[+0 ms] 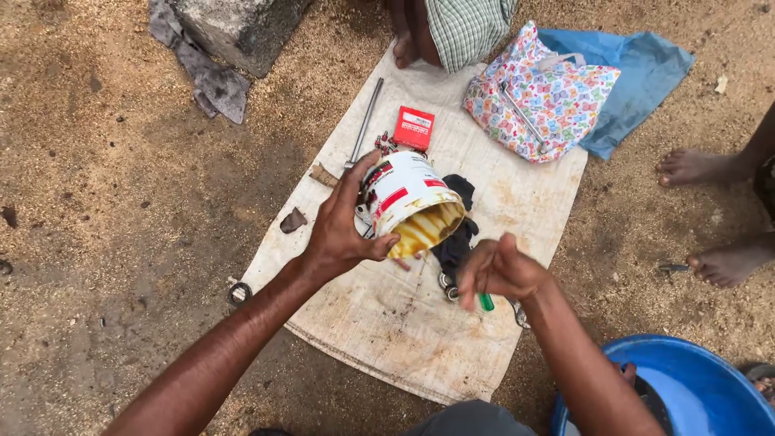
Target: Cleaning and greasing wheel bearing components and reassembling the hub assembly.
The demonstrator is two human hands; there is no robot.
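White tub tipped, clamped in left hand; right hand fisted round green tool. Tub insides smeared brown, looks nearly scraped out.

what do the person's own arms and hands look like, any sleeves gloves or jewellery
Both forearms are bare as far as the view shows, with no sleeves in sight. The left hand and right hand wear no gloves, and no watch, ring or bracelet is visible on either wrist.

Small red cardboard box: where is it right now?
Head view, upper centre: the small red cardboard box lies on the pale cloth mat, just above the tilted white tub.
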